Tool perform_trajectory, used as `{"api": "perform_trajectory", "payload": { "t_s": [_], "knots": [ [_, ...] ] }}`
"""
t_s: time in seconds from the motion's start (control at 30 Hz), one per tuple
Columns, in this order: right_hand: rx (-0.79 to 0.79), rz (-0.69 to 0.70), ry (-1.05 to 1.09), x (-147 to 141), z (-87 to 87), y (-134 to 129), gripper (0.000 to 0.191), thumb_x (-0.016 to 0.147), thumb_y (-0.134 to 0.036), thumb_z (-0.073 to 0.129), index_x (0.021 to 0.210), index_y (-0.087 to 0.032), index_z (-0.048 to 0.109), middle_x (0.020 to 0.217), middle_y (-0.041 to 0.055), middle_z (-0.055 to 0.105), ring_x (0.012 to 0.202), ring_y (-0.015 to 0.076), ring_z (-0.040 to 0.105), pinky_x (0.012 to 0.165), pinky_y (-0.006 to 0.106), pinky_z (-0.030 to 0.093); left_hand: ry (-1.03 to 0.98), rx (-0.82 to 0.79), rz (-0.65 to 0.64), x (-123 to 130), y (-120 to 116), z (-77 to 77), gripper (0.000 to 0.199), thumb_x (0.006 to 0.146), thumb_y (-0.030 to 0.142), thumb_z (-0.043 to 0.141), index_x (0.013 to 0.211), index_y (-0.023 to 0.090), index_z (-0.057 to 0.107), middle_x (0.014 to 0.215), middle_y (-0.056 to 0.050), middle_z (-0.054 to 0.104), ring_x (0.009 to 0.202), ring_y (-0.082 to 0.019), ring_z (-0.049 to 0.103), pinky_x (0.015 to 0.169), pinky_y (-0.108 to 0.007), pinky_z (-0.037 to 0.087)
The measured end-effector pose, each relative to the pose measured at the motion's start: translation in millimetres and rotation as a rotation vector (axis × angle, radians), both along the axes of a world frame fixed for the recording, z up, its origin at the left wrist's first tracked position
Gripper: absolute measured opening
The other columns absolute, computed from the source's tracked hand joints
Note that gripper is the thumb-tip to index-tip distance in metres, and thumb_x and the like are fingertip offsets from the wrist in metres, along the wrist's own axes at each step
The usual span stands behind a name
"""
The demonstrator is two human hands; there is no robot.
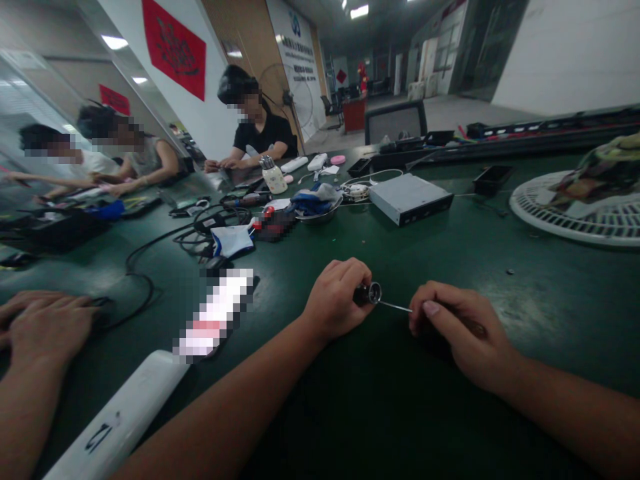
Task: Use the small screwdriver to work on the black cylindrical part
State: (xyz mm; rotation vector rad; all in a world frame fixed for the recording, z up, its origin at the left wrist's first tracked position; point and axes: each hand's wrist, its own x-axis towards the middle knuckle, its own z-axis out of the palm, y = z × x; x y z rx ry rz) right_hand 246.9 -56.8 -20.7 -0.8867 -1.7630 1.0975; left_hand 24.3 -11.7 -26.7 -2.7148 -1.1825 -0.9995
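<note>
The step in hand appears to be working a slim, straight silver metal rod [397, 307] at the rim of a small, dark, glossy round piece with a shiny metallic end [369, 293]. The left hand's [340, 299] fingers are closed around that piece, its ringed opening protruding beside them; the right hand's [457, 327] fingers grip the rod's far end, above the dark green table [440, 257]. The next move seems to call for a steady left grip and careful tip alignment. The opening looks hollow and shadowed; whether the tip touches is unclear.
</note>
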Motion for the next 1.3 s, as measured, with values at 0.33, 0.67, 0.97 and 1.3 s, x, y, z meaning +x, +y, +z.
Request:
{"api": "perform_trajectory", "payload": {
  "t_s": [0.33, 0.67, 0.97, 1.3],
  "knots": [
    [-0.017, -0.007, 0.009, 0.7, -0.2, 0.0, 0.03, 0.101, -0.032, 0.044, 0.08, -0.02, 0.062, 0.069, 0.0011, 0.062, 0.062, 0.0147, 0.059, 0.056, 0.028, 0.045, 0.034, 0.009, -0.019, 0.7, 0.0, -0.3, 0.019, 0.077, 0.016, 0.062, 0.086, 0.021, 0.046, 0.085, -0.001, 0.06, 0.077, -0.015, 0.054, 0.073, -0.031, 0.042],
    [-0.004, -0.024, -0.004, -0.5, 0.0, -0.3, 0.031, 0.101, -0.033, 0.044, 0.08, -0.021, 0.062, 0.069, 0.0018, 0.062, 0.062, 0.0154, 0.059, 0.056, 0.029, 0.046, 0.053, 0.015, -0.033, 0.1, 0.1, 2.0, 0.018, 0.078, 0.015, 0.062, 0.085, 0.021, 0.046, 0.086, -0.001, 0.061, 0.079, -0.016, 0.056, 0.074, -0.032, 0.042],
    [0.014, -0.005, -0.001, 0.6, -2.4, -0.5, 0.028, 0.102, -0.033, 0.044, 0.083, -0.021, 0.061, 0.072, 0.0013, 0.062, 0.063, 0.0148, 0.06, 0.057, 0.028, 0.046, 0.063, 0.024, -0.043, 0.5, 1.0, 0.8, 0.018, 0.078, 0.015, 0.062, 0.086, 0.021, 0.046, 0.087, -0.002, 0.061, 0.079, -0.016, 0.056, 0.075, -0.032, 0.042],
    [0.057, 0.014, -0.028, -0.5, 2.2, -1.8, 0.027, 0.102, -0.031, 0.044, 0.084, -0.021, 0.061, 0.071, 0.0013, 0.062, 0.064, 0.0147, 0.059, 0.056, 0.028, 0.044, 0.072, 0.03, -0.049, -1.2, 1.2, 2.4, 0.019, 0.077, 0.014, 0.062, 0.085, 0.021, 0.046, 0.087, -0.001, 0.061, 0.08, -0.015, 0.056, 0.075, -0.031, 0.042]
  ]
}}
